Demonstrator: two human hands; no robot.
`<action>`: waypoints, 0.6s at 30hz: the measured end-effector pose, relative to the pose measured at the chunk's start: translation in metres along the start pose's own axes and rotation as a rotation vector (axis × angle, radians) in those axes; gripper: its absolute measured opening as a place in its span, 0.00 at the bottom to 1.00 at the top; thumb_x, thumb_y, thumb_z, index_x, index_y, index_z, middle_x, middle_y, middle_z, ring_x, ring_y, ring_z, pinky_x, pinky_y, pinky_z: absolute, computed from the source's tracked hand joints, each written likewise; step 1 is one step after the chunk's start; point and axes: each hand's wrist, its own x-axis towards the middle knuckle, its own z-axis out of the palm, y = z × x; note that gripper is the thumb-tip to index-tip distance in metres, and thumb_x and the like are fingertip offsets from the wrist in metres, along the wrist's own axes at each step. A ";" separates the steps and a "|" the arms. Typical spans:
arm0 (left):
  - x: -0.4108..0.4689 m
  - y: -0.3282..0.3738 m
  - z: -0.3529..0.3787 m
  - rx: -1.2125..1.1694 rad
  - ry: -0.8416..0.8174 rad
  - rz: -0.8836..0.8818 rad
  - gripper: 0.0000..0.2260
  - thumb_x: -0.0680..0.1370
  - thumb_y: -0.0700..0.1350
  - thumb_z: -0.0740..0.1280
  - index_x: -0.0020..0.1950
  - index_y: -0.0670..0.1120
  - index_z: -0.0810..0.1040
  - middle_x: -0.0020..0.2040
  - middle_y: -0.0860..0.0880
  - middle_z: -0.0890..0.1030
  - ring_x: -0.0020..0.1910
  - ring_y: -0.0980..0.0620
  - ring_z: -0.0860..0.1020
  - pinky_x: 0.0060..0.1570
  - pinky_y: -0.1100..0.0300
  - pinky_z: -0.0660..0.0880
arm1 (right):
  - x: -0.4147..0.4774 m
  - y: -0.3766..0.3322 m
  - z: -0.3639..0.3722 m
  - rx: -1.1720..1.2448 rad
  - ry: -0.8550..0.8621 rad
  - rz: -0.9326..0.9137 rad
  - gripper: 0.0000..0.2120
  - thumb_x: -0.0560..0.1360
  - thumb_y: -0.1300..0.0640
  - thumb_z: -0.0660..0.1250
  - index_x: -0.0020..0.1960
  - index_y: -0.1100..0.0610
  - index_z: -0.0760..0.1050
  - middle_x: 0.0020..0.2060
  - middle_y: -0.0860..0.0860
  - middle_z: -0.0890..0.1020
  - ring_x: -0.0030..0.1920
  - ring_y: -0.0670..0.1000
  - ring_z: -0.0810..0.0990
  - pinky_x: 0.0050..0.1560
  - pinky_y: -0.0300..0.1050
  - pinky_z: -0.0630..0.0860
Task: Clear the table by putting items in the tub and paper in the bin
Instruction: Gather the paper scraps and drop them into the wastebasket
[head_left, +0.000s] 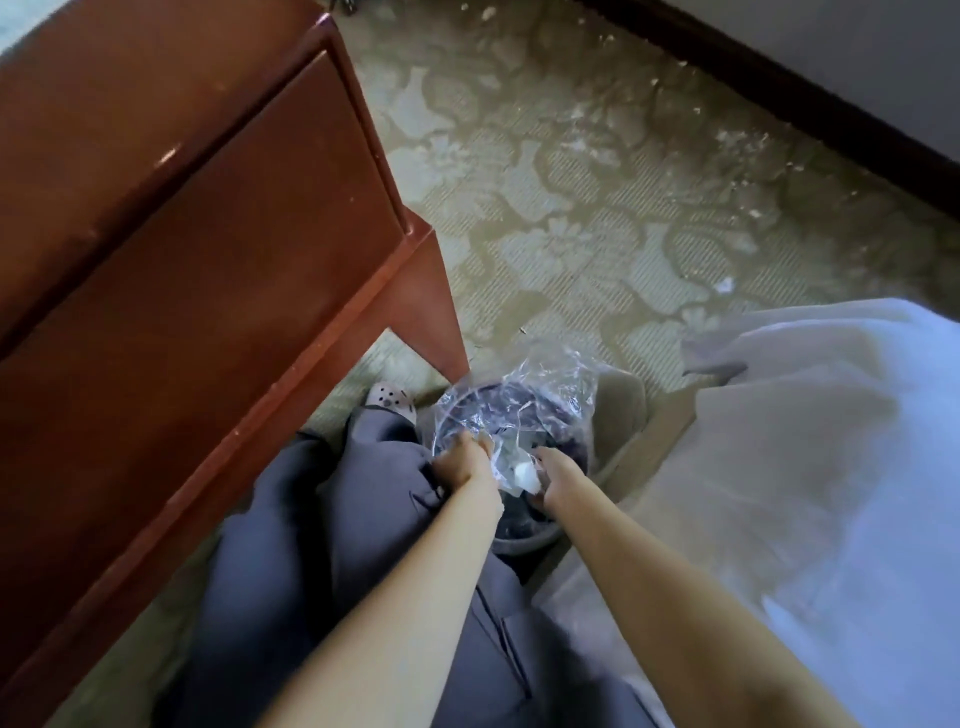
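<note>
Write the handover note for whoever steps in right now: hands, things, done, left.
Left hand: grips the liner at the rim of the bin.
Right hand: curled at the rim against the paper; too blurred to tell whether it holds paper or liner.
Things: the paper, a white wad, sits at the bin's mouth between the hands. The bin stands on the floor by the table.
Done: paper brought to the bin.
Left: drop it in, let go. Tabletop and tub are out of view; check them.

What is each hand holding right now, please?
Left hand: grips the liner at the bin rim.
Right hand: curled beside the paper; grip cannot be told.
</note>
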 end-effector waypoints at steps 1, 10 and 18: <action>0.005 -0.002 0.003 0.037 0.009 -0.014 0.10 0.79 0.41 0.60 0.46 0.34 0.75 0.37 0.48 0.83 0.37 0.55 0.82 0.36 0.65 0.76 | 0.002 0.000 -0.002 0.040 0.024 -0.012 0.04 0.76 0.59 0.62 0.43 0.58 0.71 0.34 0.53 0.77 0.31 0.51 0.74 0.25 0.39 0.70; 0.031 -0.014 0.018 0.179 -0.114 -0.268 0.27 0.81 0.56 0.48 0.71 0.40 0.69 0.70 0.42 0.70 0.70 0.42 0.68 0.70 0.48 0.62 | 0.011 0.000 -0.001 0.014 0.148 0.046 0.12 0.79 0.61 0.54 0.37 0.60 0.66 0.38 0.56 0.71 0.40 0.55 0.71 0.57 0.50 0.73; -0.013 0.015 0.000 0.164 -0.297 -0.300 0.30 0.80 0.61 0.44 0.73 0.44 0.67 0.73 0.43 0.64 0.69 0.42 0.66 0.73 0.42 0.51 | -0.011 -0.003 -0.022 -0.064 0.155 -0.137 0.07 0.77 0.65 0.54 0.42 0.60 0.68 0.28 0.54 0.67 0.25 0.51 0.65 0.25 0.41 0.64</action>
